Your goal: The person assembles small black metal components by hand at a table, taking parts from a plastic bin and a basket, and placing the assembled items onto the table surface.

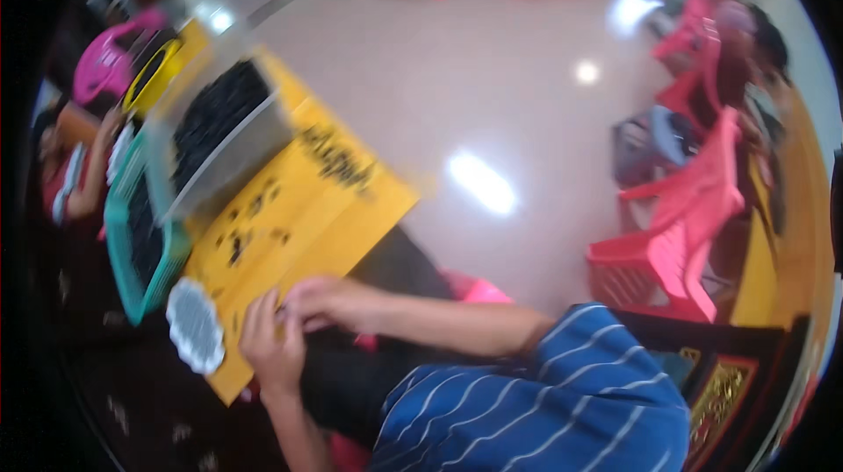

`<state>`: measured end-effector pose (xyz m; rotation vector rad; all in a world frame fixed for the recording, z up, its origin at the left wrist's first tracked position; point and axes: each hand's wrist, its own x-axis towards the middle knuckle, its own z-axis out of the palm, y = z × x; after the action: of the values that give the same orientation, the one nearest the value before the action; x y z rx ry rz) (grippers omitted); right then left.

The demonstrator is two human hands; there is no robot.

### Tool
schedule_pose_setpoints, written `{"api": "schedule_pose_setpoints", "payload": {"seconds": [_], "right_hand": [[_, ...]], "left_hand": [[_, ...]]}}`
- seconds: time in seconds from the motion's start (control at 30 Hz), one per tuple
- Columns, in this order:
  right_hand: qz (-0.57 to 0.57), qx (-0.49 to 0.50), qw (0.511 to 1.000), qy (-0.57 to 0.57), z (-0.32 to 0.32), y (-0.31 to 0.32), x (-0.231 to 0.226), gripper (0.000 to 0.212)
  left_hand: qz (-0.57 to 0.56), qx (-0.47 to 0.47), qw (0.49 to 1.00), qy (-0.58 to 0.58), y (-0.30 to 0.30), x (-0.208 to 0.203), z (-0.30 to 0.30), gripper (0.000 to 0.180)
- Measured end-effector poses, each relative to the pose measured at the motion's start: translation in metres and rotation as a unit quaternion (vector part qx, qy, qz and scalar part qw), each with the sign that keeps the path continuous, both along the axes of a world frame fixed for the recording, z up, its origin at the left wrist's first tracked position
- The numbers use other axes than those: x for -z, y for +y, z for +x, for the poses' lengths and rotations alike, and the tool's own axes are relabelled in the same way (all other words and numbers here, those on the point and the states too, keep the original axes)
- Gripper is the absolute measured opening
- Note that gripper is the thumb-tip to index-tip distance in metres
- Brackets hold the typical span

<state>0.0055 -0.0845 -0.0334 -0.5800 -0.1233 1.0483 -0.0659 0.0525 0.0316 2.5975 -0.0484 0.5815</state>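
Note:
My left hand and my right hand meet at the near edge of a yellow board. Their fingertips are pinched together around something small and dark, too blurred to name. Small black pieces lie scattered on the board just beyond my fingers, and a denser cluster of black pieces sits toward its right edge. To the left of my left hand is a white scalloped-edge dish with a grey middle.
A pale bin of black pieces stands on the board, beside a teal basket that also holds dark pieces. At the far left another person sits near a yellow container. Red plastic chairs stand at right.

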Motion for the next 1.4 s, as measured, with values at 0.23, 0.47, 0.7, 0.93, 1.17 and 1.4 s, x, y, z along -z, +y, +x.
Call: {"api": "schedule_pose_setpoints", "payload": {"seconds": [0.23, 0.47, 0.7, 0.93, 1.17, 1.4], "right_hand": [[-0.027, -0.022, 0.998, -0.061, 0.002, -0.008, 0.004, 0.018], [-0.023, -0.016, 0.994, -0.105, 0.002, 0.001, 0.006, 0.019], [-0.029, 0.031, 0.993, -0.109, 0.000, 0.001, 0.008, 0.019], [-0.042, 0.025, 0.988, -0.144, 0.003, -0.004, 0.009, 0.028], [-0.016, 0.031, 0.989, -0.146, 0.001, 0.000, 0.009, 0.031], [-0.029, 0.051, 0.982, -0.180, -0.002, 0.001, 0.007, 0.029]], "left_hand": [[0.030, 0.042, 0.998, -0.020, -0.005, 0.002, 0.000, 0.030], [0.054, 0.069, 0.996, -0.036, -0.005, -0.005, 0.003, 0.034], [0.053, 0.068, 0.996, -0.032, -0.005, 0.000, 0.009, 0.032], [0.055, 0.086, 0.995, -0.020, -0.003, 0.005, 0.015, 0.029], [0.080, 0.087, 0.992, -0.034, 0.002, 0.006, 0.016, 0.027], [0.108, 0.088, 0.989, -0.046, 0.001, 0.000, 0.015, 0.031]]}}
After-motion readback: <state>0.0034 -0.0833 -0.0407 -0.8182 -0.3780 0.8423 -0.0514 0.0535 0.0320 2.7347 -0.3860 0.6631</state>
